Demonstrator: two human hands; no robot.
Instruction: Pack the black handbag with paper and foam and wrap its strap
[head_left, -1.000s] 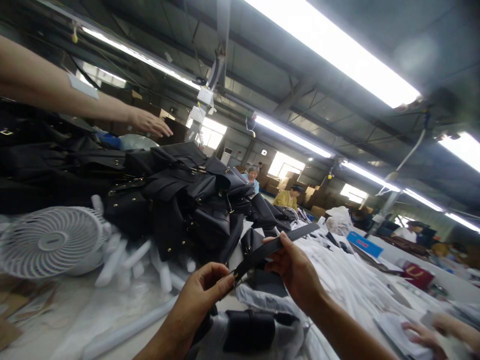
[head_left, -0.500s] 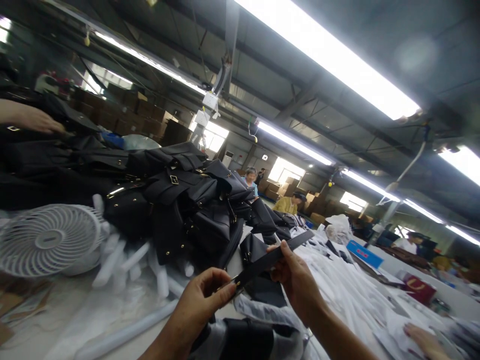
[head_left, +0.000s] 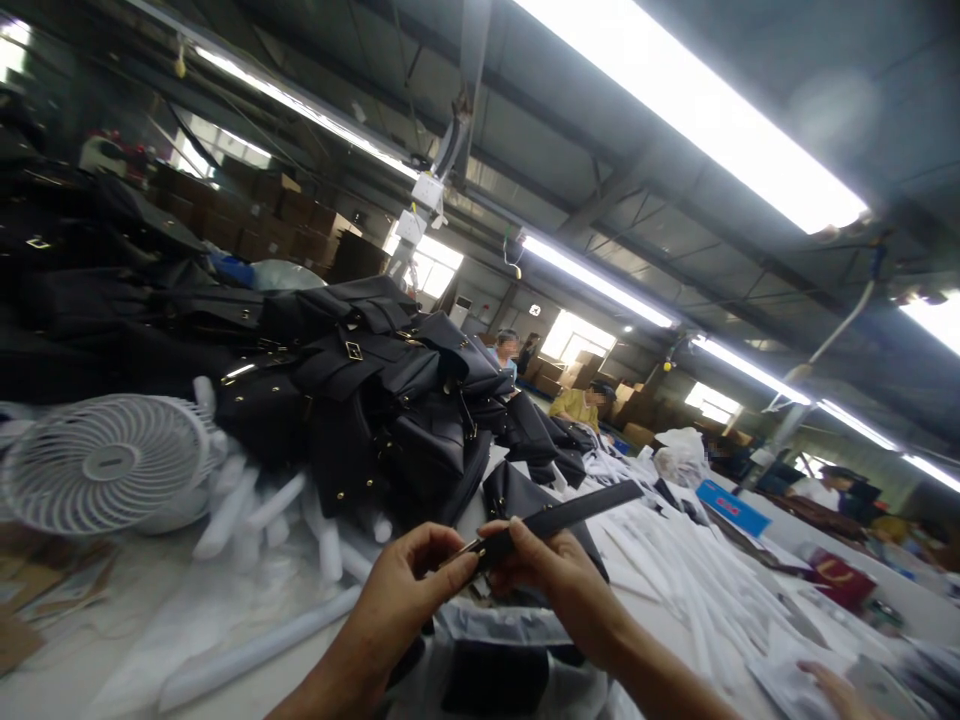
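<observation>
A flat black strap (head_left: 585, 508) with gold-coloured metal at its near end stretches between my hands. My left hand (head_left: 409, 590) pinches the end with the metal, thumb on top. Close beside it, my right hand (head_left: 559, 575) grips the strap between thumb and fingers, and the free end sticks out to the upper right. Below my hands lies a black bag (head_left: 495, 675) partly covered in white wrapping. Another black piece (head_left: 517, 495) with small metal studs lies just behind the strap. The fingertips hide part of the metal fitting.
A large heap of black bags (head_left: 405, 400) with gold buckles rises ahead and left. A white fan (head_left: 109, 465) stands at left, near white rolls (head_left: 262, 635). White strips (head_left: 690, 580) cover the right side. Another person's hand (head_left: 832, 690) is at lower right.
My right hand has slid down the strap toward my left hand, leaving more of the free end showing. The other person's hand at the upper left has gone out of view.
</observation>
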